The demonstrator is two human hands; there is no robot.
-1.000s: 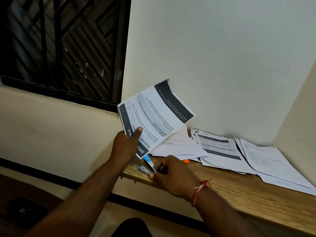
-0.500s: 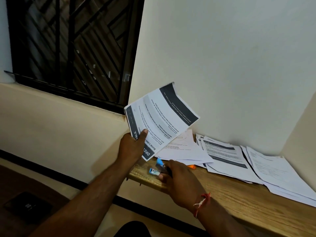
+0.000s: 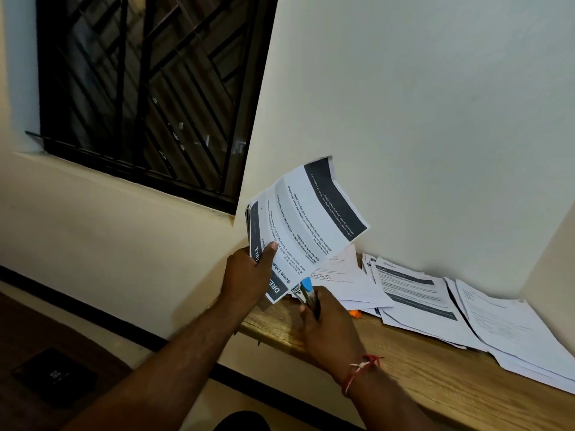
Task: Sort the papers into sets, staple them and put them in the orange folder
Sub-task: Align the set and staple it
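Near the middle of the frame the left hand (image 3: 245, 276) holds a set of printed papers (image 3: 308, 219) up in front of the wall. Its thumb is pressed on the top sheet and its fingers are curled behind the lower left corner. The top sheet carries dark header bands and fans toward the upper right.

Just below, the right hand (image 3: 326, 325) has its fingers wrapped round a stapler (image 3: 306, 292). The stapler's blue-tipped front end meets the bottom edge of the held set, but whether the paper sits inside its mouth cannot be told. A red and white thread (image 3: 361, 367) circles the right wrist.

A wooden bench (image 3: 404, 362) runs from the centre to the lower right. More loose papers (image 3: 435, 303) lie overlapped on it along the wall. A small orange edge (image 3: 354, 313), seemingly the orange folder, peeks out from under them beside the right hand.

A barred window (image 3: 149, 88) fills the upper left of the frame.
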